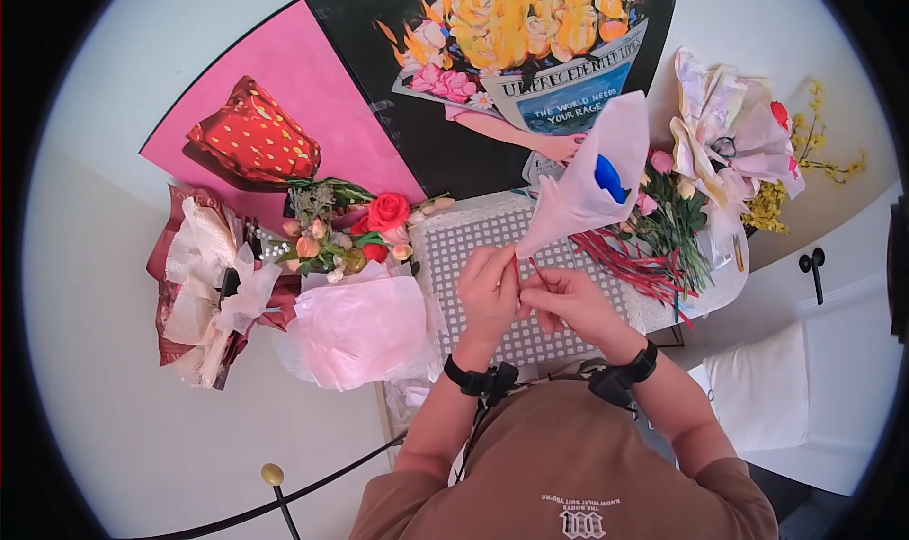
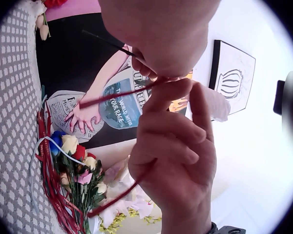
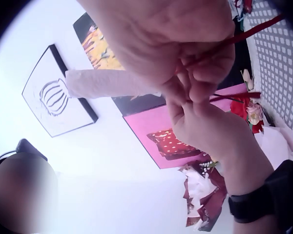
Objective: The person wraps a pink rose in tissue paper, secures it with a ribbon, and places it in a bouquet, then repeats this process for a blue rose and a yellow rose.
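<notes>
A cone of pale pink wrapping paper [image 1: 587, 176] with a blue flower [image 1: 611, 177] inside stands tilted over the table. My left hand [image 1: 487, 294] grips the cone's narrow lower end. Right beside it, my right hand [image 1: 570, 303] pinches a thin red ribbon [image 1: 538, 270] at the neck of the paper. In the left wrist view the red ribbon [image 2: 117, 96] runs between the two hands, and another length trails below the right hand. A ribbon length [image 3: 256, 30] also crosses the right palm in the right wrist view. The fingertips overlap, hiding the ribbon where it meets the cone.
Pink paper sheets [image 1: 360, 324] and a dark red wrapped bouquet [image 1: 204, 289] lie left of the patterned tabletop [image 1: 473, 247]. Red and peach flowers [image 1: 386, 213] are behind. Red ribbons [image 1: 632, 261], stemmed flowers [image 1: 677, 223] and pale wrapping [image 1: 724, 128] lie right.
</notes>
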`<state>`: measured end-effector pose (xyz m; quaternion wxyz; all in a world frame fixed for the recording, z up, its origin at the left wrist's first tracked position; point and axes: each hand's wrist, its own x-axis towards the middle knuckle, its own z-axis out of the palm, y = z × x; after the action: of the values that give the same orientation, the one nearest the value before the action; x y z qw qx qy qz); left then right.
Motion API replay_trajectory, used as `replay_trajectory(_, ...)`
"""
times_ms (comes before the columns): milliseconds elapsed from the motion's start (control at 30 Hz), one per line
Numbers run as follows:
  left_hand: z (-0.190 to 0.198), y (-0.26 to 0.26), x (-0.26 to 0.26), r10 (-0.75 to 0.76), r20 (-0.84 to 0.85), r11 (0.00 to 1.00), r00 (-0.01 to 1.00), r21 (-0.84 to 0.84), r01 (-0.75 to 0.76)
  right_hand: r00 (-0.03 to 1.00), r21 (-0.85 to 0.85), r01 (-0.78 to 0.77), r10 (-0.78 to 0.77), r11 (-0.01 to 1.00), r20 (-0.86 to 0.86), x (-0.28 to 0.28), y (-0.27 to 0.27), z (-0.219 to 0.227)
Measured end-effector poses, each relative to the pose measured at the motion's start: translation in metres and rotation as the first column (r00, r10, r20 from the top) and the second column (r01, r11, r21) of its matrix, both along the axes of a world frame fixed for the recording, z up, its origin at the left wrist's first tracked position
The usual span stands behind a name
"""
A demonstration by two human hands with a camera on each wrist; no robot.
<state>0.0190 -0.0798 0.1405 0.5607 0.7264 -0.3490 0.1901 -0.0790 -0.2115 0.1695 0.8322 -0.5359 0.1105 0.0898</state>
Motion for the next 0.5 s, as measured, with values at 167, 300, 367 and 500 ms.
replay_trajectory(167,0.008,0.005,0.0,-0.003,-0.087,0.996,0.996,-0.091,-0.005,0.999,-0.114,-0.011,0.016,0.993,0.038,0.002,0.012,0.009)
replay_trajectory(300,0.012,0.011,-0.001,0.014,-0.039,0.998,0.999,-0.062,-0.017,0.982,-0.26,0.108,-0.062,0.96,0.181,0.01,0.024,0.01)
replay_trajectory(367,0.014,0.015,-0.002,0.019,0.018,0.999,1.0,-0.048,-0.018,0.969,-0.324,0.143,-0.066,0.935,0.237,0.011,0.026,0.005)
replay_trajectory(500,0.016,0.023,-0.002,0.013,-0.062,0.997,0.998,-0.076,-0.017,0.988,-0.16,0.008,0.017,0.987,0.153,0.011,0.022,0.014)
